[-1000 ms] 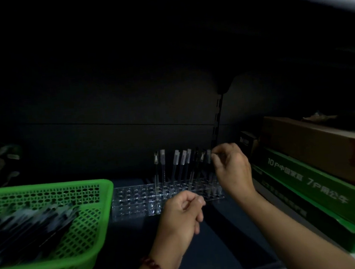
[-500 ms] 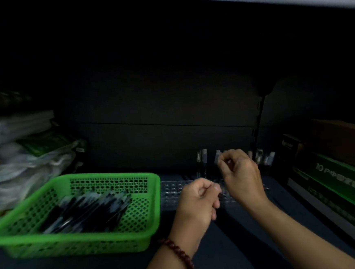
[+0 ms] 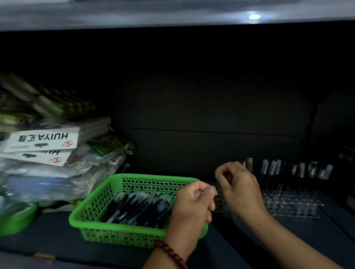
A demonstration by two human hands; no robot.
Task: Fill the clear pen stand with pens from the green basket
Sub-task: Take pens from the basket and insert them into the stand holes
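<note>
While both hands hang in the lower middle of the frame, the green basket sits just to their left on the dark shelf. The pens in it lie flat, and their long way runs from lower left up to upper right. The left hand is over the basket's right rim, so it looks nearer to the pens. Its fingers are curled in, and I cannot tell if it holds anything. The right hand is loosely curled too, pinching nothing I can see. The clear pen stand is to the right, with a row of pens standing up at its back. Many holes look empty.
</note>
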